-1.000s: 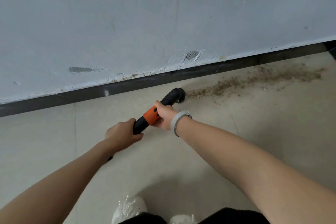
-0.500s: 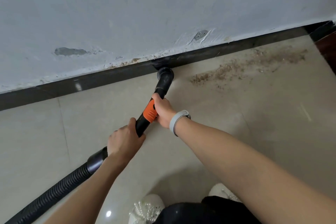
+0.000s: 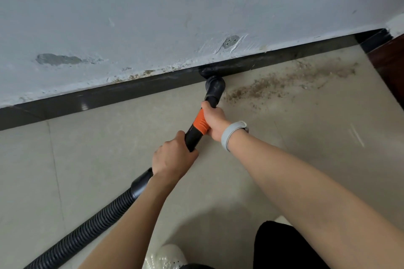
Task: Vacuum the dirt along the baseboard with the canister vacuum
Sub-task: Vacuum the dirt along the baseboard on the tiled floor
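With the left hand (image 3: 172, 157) and right hand (image 3: 213, 120) both gripping the vacuum wand (image 3: 194, 132), its nozzle (image 3: 215, 85) against the baseboard (image 3: 131, 89) could, swept carelessly, scatter the dirt trail (image 3: 284, 85) just right of it.

Beige tiled floor (image 3: 109, 159) carries a brown dirt (image 3: 284, 85) trail beside the baseboard (image 3: 109, 96).

There is only one view, taken from the person's head and tipped forward and down. It faces the wall (image 3: 196, 2) and the dark baseboard (image 3: 109, 94) that runs slantwise across the frame, higher at the right. The wide lens bends the edges. Both forearms reach in from the bottom, so the left hand (image 3: 172, 157) and right hand (image 3: 215, 121) sit near the middle, close to the lens. The tiled floor (image 3: 317, 148) fills the lower half, and a pale shoe (image 3: 166, 256) shows directly below.
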A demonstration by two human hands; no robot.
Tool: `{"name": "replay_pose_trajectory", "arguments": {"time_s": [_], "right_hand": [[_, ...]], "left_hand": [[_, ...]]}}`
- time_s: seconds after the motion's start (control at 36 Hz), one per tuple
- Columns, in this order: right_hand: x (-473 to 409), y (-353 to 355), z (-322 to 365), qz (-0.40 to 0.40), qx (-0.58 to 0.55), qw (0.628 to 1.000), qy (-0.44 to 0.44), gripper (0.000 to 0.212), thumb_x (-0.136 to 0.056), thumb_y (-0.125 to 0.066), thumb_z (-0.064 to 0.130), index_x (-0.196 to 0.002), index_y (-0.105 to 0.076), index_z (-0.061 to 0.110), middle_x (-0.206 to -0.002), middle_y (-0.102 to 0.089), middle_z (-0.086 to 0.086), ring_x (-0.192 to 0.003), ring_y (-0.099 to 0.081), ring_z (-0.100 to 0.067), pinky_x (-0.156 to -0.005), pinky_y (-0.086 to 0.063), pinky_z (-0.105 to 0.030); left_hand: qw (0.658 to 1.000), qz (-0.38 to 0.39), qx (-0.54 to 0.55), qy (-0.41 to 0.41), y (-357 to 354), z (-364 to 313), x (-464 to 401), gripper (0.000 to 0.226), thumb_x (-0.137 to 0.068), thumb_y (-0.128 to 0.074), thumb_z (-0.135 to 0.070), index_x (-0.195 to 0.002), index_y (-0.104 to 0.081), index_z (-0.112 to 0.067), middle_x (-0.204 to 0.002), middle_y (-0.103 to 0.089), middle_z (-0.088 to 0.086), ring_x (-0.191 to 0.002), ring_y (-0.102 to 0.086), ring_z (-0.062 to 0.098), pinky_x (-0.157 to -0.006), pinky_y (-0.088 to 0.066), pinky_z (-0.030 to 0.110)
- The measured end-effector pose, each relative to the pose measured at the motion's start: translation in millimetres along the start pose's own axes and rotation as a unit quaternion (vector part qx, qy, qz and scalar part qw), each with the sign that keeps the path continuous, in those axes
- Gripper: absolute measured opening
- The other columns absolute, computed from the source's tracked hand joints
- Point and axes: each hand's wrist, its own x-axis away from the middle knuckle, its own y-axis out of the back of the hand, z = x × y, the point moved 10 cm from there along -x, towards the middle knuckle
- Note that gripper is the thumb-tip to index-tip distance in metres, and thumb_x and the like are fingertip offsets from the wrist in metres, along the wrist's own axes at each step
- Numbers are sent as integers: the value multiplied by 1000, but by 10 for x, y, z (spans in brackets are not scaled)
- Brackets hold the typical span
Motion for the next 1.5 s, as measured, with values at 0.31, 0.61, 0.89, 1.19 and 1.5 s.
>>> {"name": "replay_pose_trajectory", "arguments": {"time_s": [0.31,0.61,0.89,1.19,1.5], "right_hand": [[135,-458,-322,102,-226,967,-57,35,-90,-64,30,-111,-50,6,-86,-58,-10,-57,-65,-20,-83,-57,-43],[185,-41,-442,48,-287,955,-55,25,-93,-61,25,-104,-51,5,-77,-58,-9,-52,-64,-16,-80,-58,-39],[172,64,-386,34,-219,974,-41,26,-95,-55,27,-105,-50,5,-77,-57,-9,-52,-61,-16,-66,-56,-34],[134,-177,-19,48,-165,985,-12,35,-93,-53,31,-114,-51,3,-78,-60,-9,-55,-63,-20,-85,-57,-45],[164,446,-241,-42,-223,973,-33,18,-94,-54,25,-91,-52,7,-71,-58,-7,-42,-59,-14,-78,-59,-41]], "left_hand": [[999,32,24,14,71,386,42,19,-80,-62,-25,-94,-50,-19,-77,-60,5,-75,-60,30,-66,-49,35],[996,76,2,-38,-109,119,10,19,-79,-61,-24,-91,-47,-19,-75,-59,5,-74,-60,30,-59,-40,32],[1000,22,7,-13,-159,13,157,17,-82,-58,-27,-91,-45,-20,-74,-57,4,-73,-59,32,-62,-42,33],[1000,30,6,-5,41,115,-138,21,-81,-62,-25,-93,-46,-19,-74,-56,3,-72,-58,29,-62,-44,32],[994,93,-11,-64,-243,-351,-53,20,-80,-60,-25,-90,-42,-21,-74,-56,2,-73,-58,28,-60,-37,30]]}}
